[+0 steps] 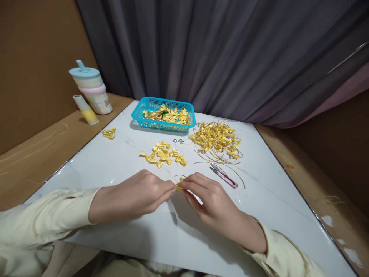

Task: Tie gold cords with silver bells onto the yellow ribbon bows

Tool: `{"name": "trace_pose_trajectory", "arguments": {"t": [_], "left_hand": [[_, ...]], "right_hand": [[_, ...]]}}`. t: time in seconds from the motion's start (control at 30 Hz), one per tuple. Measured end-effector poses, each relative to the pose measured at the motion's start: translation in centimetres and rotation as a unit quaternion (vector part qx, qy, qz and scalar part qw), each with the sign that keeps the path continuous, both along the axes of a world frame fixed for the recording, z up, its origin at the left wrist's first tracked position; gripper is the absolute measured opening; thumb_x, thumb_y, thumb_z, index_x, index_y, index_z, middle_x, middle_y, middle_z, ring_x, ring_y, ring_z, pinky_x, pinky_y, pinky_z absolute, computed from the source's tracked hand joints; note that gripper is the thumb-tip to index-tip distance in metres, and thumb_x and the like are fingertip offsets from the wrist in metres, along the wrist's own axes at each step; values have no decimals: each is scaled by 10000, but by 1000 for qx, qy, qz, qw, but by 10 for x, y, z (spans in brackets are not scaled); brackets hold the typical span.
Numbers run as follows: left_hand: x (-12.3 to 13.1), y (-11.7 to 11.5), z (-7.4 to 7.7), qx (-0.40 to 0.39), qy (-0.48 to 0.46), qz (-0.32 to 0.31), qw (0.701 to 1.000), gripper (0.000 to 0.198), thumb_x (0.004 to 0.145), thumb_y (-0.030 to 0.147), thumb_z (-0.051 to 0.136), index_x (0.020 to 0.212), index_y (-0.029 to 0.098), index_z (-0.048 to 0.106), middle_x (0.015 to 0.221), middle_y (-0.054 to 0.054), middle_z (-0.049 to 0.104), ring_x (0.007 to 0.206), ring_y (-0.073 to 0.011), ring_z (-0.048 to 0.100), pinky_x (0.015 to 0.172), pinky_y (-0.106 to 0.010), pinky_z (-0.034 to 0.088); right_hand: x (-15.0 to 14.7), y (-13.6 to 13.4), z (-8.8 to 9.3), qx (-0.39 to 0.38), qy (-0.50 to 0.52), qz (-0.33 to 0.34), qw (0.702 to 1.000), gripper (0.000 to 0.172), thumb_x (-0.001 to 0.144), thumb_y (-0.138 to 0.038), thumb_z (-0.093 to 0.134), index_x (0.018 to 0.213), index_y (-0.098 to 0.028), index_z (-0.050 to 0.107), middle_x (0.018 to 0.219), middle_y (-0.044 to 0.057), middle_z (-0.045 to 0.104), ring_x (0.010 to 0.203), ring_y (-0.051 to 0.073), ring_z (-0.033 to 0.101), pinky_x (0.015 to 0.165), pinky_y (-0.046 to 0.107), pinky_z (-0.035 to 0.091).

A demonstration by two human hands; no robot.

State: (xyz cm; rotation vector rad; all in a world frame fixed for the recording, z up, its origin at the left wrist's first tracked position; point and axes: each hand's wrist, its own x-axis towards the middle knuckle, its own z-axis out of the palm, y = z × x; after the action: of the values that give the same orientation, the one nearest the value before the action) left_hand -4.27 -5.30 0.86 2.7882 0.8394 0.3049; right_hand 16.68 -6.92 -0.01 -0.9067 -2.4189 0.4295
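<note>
My left hand (144, 194) and my right hand (211, 196) meet above the front middle of the white board. Between the fingertips of my right hand is a small yellow ribbon bow (179, 187), mostly covered by the fingers. My left fingers are pinched right beside it; what they grip is too small to make out. A thin gold cord (179, 176) loops up behind the bow. Just beyond my hands lies a loose group of yellow bows (165, 153). A few small silver beads (180, 141) rest behind that group.
To the right, pink-handled thread snips (223, 176) lie near a heap of corded yellow bows (216, 138). A blue basket (137, 115) with more bows stands at the back. At left are a few bows (108, 133), a lidded tumbler (92, 88) and a yellow-white tube (86, 110).
</note>
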Motion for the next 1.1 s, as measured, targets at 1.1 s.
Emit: {"name": "trace_pose_trajectory", "arguments": {"t": [1.1], "left_hand": [[2, 0, 9, -50, 5, -16, 999, 305, 964, 247, 317, 815, 160, 569, 573, 5, 584, 468, -114, 525, 469, -242, 281]], "right_hand": [[2, 2, 6, -153, 64, 11, 986, 162, 867, -127, 483, 904, -150, 640, 798, 51, 636, 664, 119, 563, 590, 228, 457]]}}
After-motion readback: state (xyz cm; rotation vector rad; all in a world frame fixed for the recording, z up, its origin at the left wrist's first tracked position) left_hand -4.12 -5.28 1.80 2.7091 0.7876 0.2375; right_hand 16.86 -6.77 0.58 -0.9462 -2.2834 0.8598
